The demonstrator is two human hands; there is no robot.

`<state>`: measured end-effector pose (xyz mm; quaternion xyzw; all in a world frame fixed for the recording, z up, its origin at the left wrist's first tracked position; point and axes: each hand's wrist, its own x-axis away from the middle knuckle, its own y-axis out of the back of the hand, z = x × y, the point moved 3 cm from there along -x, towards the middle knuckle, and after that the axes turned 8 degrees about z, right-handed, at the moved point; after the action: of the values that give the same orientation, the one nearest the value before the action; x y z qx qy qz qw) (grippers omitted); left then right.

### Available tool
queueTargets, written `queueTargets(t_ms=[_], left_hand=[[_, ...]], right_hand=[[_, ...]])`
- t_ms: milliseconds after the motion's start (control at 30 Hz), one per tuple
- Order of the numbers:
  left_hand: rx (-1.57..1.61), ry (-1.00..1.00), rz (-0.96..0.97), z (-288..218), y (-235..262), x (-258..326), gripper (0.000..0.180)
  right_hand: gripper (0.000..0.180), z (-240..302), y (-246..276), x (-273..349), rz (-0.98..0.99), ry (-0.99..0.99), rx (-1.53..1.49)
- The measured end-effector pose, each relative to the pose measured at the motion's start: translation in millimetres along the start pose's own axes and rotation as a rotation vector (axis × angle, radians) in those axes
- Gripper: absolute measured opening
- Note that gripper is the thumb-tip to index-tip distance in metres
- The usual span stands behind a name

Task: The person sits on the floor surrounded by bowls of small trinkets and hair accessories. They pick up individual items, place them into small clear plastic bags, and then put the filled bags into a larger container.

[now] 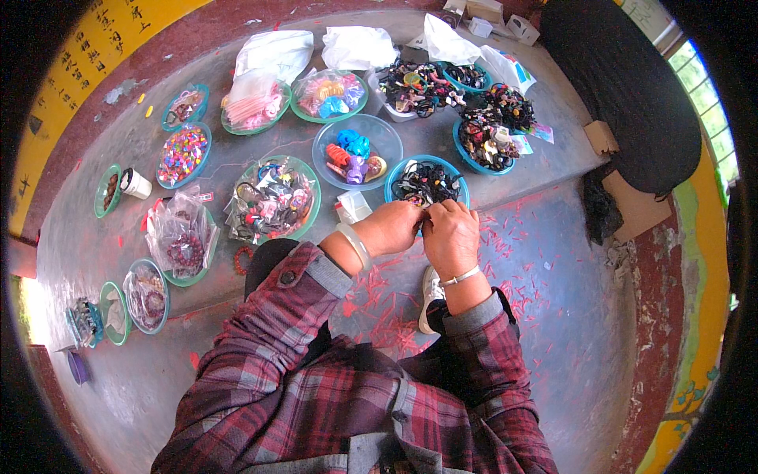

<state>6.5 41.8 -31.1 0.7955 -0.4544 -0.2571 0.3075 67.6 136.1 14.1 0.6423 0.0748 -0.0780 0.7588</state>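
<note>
My left hand point(392, 226) and my right hand point(452, 233) meet at the fingertips, just in front of a blue basin point(466, 175) of black hair ties point(426, 180). Both hands have their fingers drawn together in a pinch. What lies between the fingertips is too small and too covered to make out. A small white box point(353, 207) stands beside my left hand. Beyond it, a clear bluish bowl point(322, 142) holds blue, red and purple coiled pieces.
Green and blue basins of beads, packaged trinkets and hair ties spread over the floor, including a basin of colourful beads point(183, 156) at left. White plastic bags point(274, 55) lie at the back. Red scraps point(387, 316) litter the floor near my white shoe point(432, 296). A long black-covered object point(624, 95) lies at right.
</note>
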Motion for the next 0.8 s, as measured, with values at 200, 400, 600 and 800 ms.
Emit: queueTargets(t_ms=[200, 400, 600, 800], left_hand=[[0.017, -0.002, -0.013, 3.1, -1.9, -1.3, 0.012], [0.016, 0.015, -0.012, 2.3, -1.7, -0.8, 0.012], [0.012, 0.031, -0.001, 1.6, -3.6, 0.4, 0.012], [0.08, 0.058, -0.067, 1.0, 0.1, -2.4, 0.012]], right_hand=[[0.01, -1.2, 0.4, -0.2, 0.003, -0.016, -0.029], [0.011, -2.2, -0.6, 0.0, 0.008, -0.014, -0.04], [0.011, -3.1, -2.0, 0.4, 0.01, -0.003, -0.025], [0.008, -5.6, -1.0, -1.3, -0.091, -0.038, -0.128]])
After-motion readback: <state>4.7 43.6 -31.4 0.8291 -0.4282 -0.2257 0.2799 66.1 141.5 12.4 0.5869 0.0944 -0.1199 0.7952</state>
